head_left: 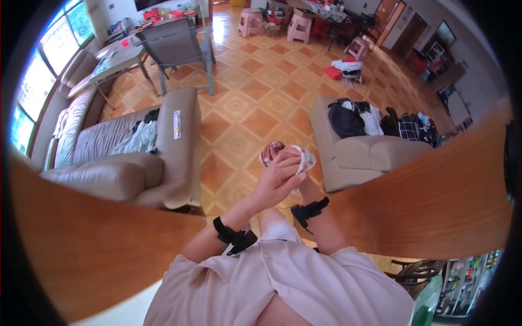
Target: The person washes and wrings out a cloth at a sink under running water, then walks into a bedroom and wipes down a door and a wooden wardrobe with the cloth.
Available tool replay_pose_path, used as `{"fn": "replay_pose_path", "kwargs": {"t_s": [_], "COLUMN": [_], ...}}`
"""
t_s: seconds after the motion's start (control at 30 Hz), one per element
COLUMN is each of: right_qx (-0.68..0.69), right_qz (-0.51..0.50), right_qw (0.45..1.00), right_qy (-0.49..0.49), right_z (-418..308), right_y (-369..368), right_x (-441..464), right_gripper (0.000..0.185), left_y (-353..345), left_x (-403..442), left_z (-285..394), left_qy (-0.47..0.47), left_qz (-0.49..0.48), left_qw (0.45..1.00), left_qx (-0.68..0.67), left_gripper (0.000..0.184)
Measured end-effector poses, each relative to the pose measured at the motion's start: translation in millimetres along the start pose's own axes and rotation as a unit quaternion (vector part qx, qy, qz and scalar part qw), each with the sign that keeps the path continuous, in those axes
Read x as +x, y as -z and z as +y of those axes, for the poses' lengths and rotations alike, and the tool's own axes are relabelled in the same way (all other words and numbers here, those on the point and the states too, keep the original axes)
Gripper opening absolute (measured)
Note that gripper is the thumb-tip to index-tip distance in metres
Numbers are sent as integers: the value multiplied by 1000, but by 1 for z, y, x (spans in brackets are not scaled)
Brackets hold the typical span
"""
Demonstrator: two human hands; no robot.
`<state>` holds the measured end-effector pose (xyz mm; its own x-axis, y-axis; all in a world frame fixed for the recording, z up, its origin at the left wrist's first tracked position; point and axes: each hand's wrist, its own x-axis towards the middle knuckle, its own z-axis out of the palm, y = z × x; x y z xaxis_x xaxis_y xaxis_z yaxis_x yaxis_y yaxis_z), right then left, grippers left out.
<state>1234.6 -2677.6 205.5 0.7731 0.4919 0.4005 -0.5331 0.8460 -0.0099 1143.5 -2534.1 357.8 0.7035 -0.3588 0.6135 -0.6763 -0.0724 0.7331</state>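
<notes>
A bunched red-and-white patterned cloth (307, 158) is held up between my hands, in front of my body. My left hand (280, 179) is closed over its near side, with the fingers bent across the fabric. From the right, my right hand (306, 182) meets the cloth and grips it, mostly hidden behind the fabric and my left hand. One rolled part of the cloth sticks out past my left fingers. Black straps with small devices sit around both wrists.
A leather sofa (182, 146) with clothes stands on the left. An armchair (353, 155) piled with clothes is on the right. Wooden panels (413, 201) flank me. A grey chair (174, 46), pink stools (299, 27) and a clothes heap (346, 69) are farther off on the tiled floor.
</notes>
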Motion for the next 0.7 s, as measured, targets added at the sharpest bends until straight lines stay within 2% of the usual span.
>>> {"fn": "replay_pose_path", "kwargs": {"t_s": [0.07, 0.1, 0.13, 0.2, 0.27, 0.33, 0.4, 0.47, 0.53, 0.6, 0.7], "right_qx": [59, -154, -358, -542, -478, -436, -427, -416, -409, -404, -396], "right_qz": [-106, -3, 100, 197, 224, 244, 250, 262, 264, 263, 264], "right_qw": [991, 988, 928, 815, 844, 857, 863, 868, 872, 876, 879], "right_qy": [-62, -22, 16, 54, 101, 124, 99, 76, 48, 14, -22], "right_z": [-35, -51, -66, -85, -104, -129, -166, -193, -220, -240, -266], "right_y": [10, 16, 24, 47, 78, 104, 124, 135, 145, 156, 183], "right_x": [38, 46, 53, 75, 123, 177, 246, 302, 366, 428, 511], "right_gripper": [21, 25, 34, 44, 37, 34, 35, 35, 36, 37, 38], "left_y": [11, 13, 14, 14, 27, 39, 56, 74, 102, 136, 189], "left_x": [47, 64, 82, 113, 162, 211, 267, 309, 356, 396, 448], "left_z": [-40, -57, -81, -138, -205, -268, -315, -355, -394, -426, -483], "left_qy": [-61, -26, -27, -54, -75, -72, -69, -15, -31, -5, 23], "left_qz": [-27, -84, -85, -134, -138, -205, -195, -212, -180, -132, -114], "left_qw": [998, 996, 996, 986, 978, 962, 962, 960, 967, 974, 972], "left_qx": [6, 1, -3, 88, 135, 168, 179, 181, 176, 186, 203], "left_gripper": [25, 27, 27, 29, 29, 28, 30, 31, 30, 31, 31]}}
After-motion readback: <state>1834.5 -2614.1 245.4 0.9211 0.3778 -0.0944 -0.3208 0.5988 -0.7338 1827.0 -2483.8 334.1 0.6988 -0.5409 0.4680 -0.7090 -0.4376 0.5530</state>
